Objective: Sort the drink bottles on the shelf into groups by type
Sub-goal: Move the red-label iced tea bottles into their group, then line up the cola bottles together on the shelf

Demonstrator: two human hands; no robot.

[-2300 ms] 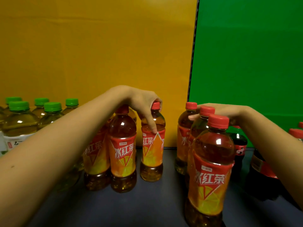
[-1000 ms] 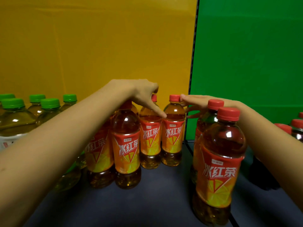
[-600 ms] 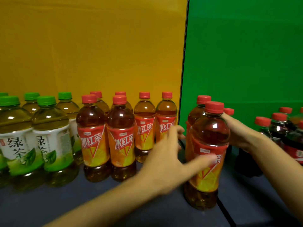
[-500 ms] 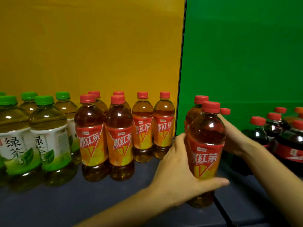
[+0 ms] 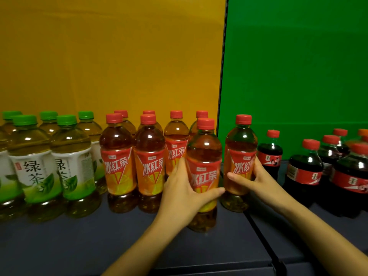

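Nearest you, your left hand (image 5: 184, 193) has its fingers (image 5: 212, 191) wrapped around the label of an iced tea bottle (image 5: 204, 172), which stands on the dark shelf (image 5: 79, 246) just in front of the red-capped group. Beside it, your right hand (image 5: 258, 181) holds a second iced tea bottle (image 5: 240, 162), fingers curled around its label, just past the seam where the yellow backdrop meets the green.

Keep both grips low on the labels and the bottles upright. Slide them left together into the open spot beside the iced tea cluster (image 5: 135, 156), going gently so you don't knock its front row. Farther back, the green tea bottles (image 5: 49, 156) stand grouped at left and the cola bottles (image 5: 326, 166) at right, so leave them alone.
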